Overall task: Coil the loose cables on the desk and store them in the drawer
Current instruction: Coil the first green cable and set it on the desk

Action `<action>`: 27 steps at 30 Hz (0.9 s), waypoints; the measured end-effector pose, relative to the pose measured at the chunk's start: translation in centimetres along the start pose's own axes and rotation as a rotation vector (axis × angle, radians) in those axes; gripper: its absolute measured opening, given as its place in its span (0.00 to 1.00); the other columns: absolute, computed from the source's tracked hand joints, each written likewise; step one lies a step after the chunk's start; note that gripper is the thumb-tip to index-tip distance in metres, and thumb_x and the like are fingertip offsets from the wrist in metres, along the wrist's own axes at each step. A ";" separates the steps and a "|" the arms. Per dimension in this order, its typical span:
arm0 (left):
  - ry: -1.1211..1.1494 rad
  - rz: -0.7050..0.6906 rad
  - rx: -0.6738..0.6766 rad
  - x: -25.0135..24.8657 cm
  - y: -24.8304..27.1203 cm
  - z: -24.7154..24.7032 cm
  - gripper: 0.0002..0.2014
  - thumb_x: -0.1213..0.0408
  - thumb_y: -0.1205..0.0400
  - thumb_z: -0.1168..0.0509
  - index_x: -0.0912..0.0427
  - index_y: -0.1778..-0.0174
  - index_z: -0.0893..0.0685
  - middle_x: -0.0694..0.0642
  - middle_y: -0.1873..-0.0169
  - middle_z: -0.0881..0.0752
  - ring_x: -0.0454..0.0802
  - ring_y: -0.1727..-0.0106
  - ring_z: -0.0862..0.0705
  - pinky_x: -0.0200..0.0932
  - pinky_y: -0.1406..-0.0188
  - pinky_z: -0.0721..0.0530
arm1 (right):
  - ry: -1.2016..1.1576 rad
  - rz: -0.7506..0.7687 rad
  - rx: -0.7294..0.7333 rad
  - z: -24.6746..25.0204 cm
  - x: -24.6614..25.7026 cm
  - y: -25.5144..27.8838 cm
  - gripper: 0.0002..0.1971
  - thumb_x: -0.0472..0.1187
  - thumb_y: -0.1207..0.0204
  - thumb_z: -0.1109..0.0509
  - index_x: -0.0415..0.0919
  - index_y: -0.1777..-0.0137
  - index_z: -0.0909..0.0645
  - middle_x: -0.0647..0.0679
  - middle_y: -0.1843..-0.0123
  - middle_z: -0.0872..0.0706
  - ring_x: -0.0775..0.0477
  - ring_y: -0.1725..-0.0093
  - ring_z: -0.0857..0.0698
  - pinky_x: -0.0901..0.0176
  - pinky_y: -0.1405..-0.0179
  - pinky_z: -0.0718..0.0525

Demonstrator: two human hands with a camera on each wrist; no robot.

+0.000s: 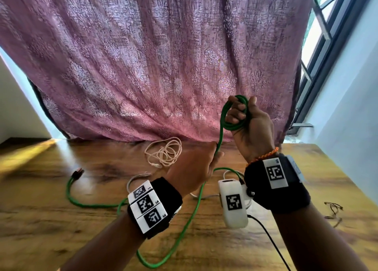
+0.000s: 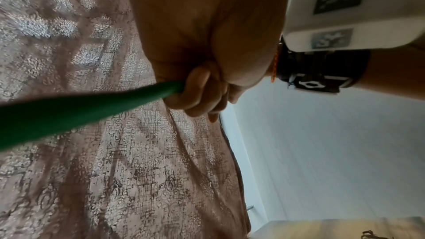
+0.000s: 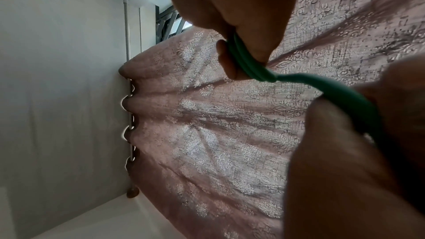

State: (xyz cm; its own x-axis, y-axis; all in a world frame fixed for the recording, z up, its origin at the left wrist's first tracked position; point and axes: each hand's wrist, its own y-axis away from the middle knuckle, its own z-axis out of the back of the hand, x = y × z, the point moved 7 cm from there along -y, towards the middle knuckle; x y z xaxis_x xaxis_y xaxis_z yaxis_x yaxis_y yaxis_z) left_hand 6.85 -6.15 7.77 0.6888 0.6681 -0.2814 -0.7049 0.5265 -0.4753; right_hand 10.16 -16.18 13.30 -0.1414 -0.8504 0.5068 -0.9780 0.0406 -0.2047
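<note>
A long green cable (image 1: pixel 184 225) trails in loops over the wooden desk (image 1: pixel 61 219), its dark plug (image 1: pixel 78 173) lying at the left. My right hand (image 1: pixel 248 125) is raised above the desk and grips several green coils (image 1: pixel 235 125) wound round its fingers. Below it my left hand (image 1: pixel 194 168) pinches the strand running down from the coil. In the left wrist view the green cable (image 2: pixel 80 108) leads into the right hand's curled fingers (image 2: pixel 197 95). In the right wrist view the coils (image 3: pixel 248 64) sit in the palm.
A loosely bundled beige cable (image 1: pixel 165 154) lies at the back of the desk. A thin grey-white cable (image 1: pixel 135 180) curves behind my left wrist. A small dark tangled cord (image 1: pixel 333 209) lies at the right edge. A purple curtain (image 1: pixel 153 56) hangs behind the desk, a window (image 1: pixel 327 25) at the right.
</note>
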 end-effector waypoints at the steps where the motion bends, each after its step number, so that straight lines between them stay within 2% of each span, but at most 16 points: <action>1: -0.017 -0.016 0.008 -0.1 0.1 -0.1 0.15 0.48 0.15 0.52 0.56 0.46 0.30 0.60 0.62 0.16 0.61 0.64 0.16 0.55 0.67 0.19 | 0.031 0.029 -0.026 0.3 0.0 -0.1 0.21 0.46 0.13 0.52 0.30 0.54 0.25 0.51 0.73 0.27 0.59 0.79 0.31 0.69 0.79 0.29; 5: -0.145 -0.099 0.009 -0.5 0.0 0.5 0.25 0.46 0.18 0.58 0.58 0.39 0.25 0.59 0.57 0.13 0.61 0.58 0.14 0.55 0.65 0.17 | 0.177 0.137 -0.092 1.2 -0.3 -0.3 0.12 0.37 0.15 0.46 0.32 0.56 0.26 0.48 0.69 0.24 0.58 0.76 0.26 0.67 0.77 0.26; 7: -0.218 -0.150 -0.030 -0.7 -0.3 1.6 0.24 0.49 0.17 0.56 0.58 0.37 0.23 0.58 0.56 0.12 0.60 0.58 0.13 0.51 0.68 0.18 | 0.269 0.175 -0.101 1.5 -0.6 -0.5 0.11 0.32 0.16 0.45 0.34 0.59 0.26 0.47 0.67 0.23 0.57 0.74 0.25 0.65 0.74 0.24; 11: -0.253 -0.169 -0.054 -0.4 -0.8 3.2 0.12 0.57 0.15 0.44 0.60 0.47 0.19 0.59 0.61 0.13 0.64 0.63 0.14 0.46 0.74 0.30 | 0.514 0.234 -0.052 1.6 -1.0 -0.9 0.11 0.30 0.16 0.44 0.37 0.59 0.25 0.50 0.69 0.24 0.58 0.73 0.25 0.65 0.73 0.24; 13: -0.283 -0.161 -0.093 -0.4 -1.0 3.8 0.13 0.56 0.16 0.44 0.59 0.51 0.17 0.57 0.65 0.14 0.63 0.68 0.14 0.44 0.77 0.32 | 0.709 0.293 -0.029 1.4 -1.0 -0.7 0.09 0.31 0.16 0.43 0.38 0.57 0.26 0.51 0.70 0.25 0.58 0.73 0.26 0.63 0.72 0.25; 15: -0.294 -0.155 -0.159 -0.4 -1.2 4.7 0.17 0.52 0.18 0.47 0.57 0.57 0.15 0.54 0.69 0.15 0.60 0.72 0.15 0.43 0.80 0.28 | 0.954 0.373 0.023 0.8 -1.2 -0.4 0.05 0.34 0.17 0.42 0.36 0.54 0.28 0.49 0.70 0.25 0.54 0.73 0.26 0.54 0.71 0.26; 17: -0.285 -0.175 -0.246 -0.5 -1.3 5.8 0.17 0.50 0.21 0.45 0.55 0.61 0.14 0.52 0.71 0.15 0.56 0.75 0.15 0.41 0.83 0.25 | 1.142 0.449 0.087 0.0 -1.5 0.1 0.09 0.43 0.19 0.41 0.35 0.51 0.29 0.45 0.69 0.25 0.45 0.71 0.26 0.42 0.70 0.25; 19: -0.266 -0.204 -0.320 -0.8 -1.3 6.8 0.15 0.51 0.23 0.42 0.55 0.65 0.15 0.51 0.73 0.16 0.55 0.77 0.17 0.39 0.84 0.26 | 1.301 0.500 0.127 -0.6 -1.7 0.3 0.17 0.48 0.21 0.43 0.33 0.44 0.28 0.41 0.66 0.22 0.38 0.69 0.24 0.37 0.69 0.23; 21: -0.255 -0.227 -0.374 -1.0 -1.3 7.6 0.15 0.52 0.24 0.41 0.56 0.67 0.15 0.52 0.74 0.17 0.55 0.78 0.18 0.38 0.85 0.26 | 1.429 0.549 0.178 -1.3 -1.8 0.6 0.21 0.46 0.21 0.44 0.29 0.37 0.29 0.36 0.59 0.17 0.36 0.63 0.19 0.36 0.62 0.21; 24: -0.287 -0.224 -0.413 -0.8 -1.6 8.6 0.13 0.51 0.25 0.38 0.55 0.67 0.15 0.50 0.73 0.16 0.53 0.77 0.16 0.37 0.84 0.26 | 1.539 0.589 0.283 -2.2 -2.1 0.8 0.22 0.44 0.21 0.45 0.25 0.36 0.31 0.28 0.50 0.16 0.28 0.53 0.17 0.33 0.55 0.20; 27: -0.335 -0.255 -0.432 -0.8 -1.7 9.3 0.14 0.47 0.27 0.36 0.54 0.67 0.15 0.49 0.73 0.16 0.49 0.76 0.16 0.34 0.83 0.29 | 1.580 0.574 0.406 -2.8 -2.4 1.0 0.20 0.40 0.20 0.46 0.21 0.42 0.29 0.27 0.54 0.17 0.28 0.55 0.18 0.30 0.55 0.22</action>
State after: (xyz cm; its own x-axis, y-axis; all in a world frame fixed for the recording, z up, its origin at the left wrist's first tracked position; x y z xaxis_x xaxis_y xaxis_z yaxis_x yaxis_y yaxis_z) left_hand 5.95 -2.69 16.57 0.6864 0.7154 0.1304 -0.3436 0.4771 -0.8089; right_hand 9.08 -12.65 14.26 -0.6743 0.5297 0.5145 -0.6905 -0.2054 -0.6935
